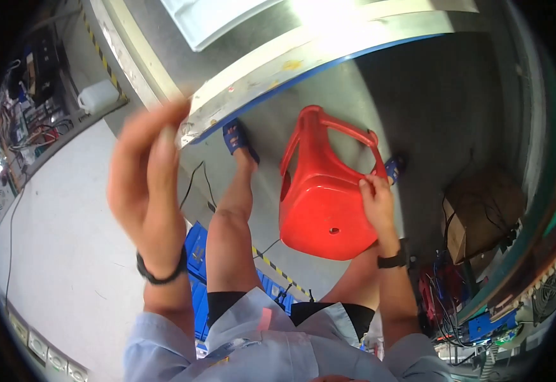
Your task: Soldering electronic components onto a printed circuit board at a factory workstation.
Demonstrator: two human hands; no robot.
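red plastic stool sat tipped between the person's knees, seat towards the camera, legs pointing away to the floor. the right hand was clamped on the stool's right edge; the left hand hung raised and blurred, fingers loosely apart, holding nothing, well to the left of the stool. a firmer hold, i judged, would want that free hand on the stool's opposite edge. left of the stool lay blue crates; right of it a brown cardboard box; far left, a white jug.
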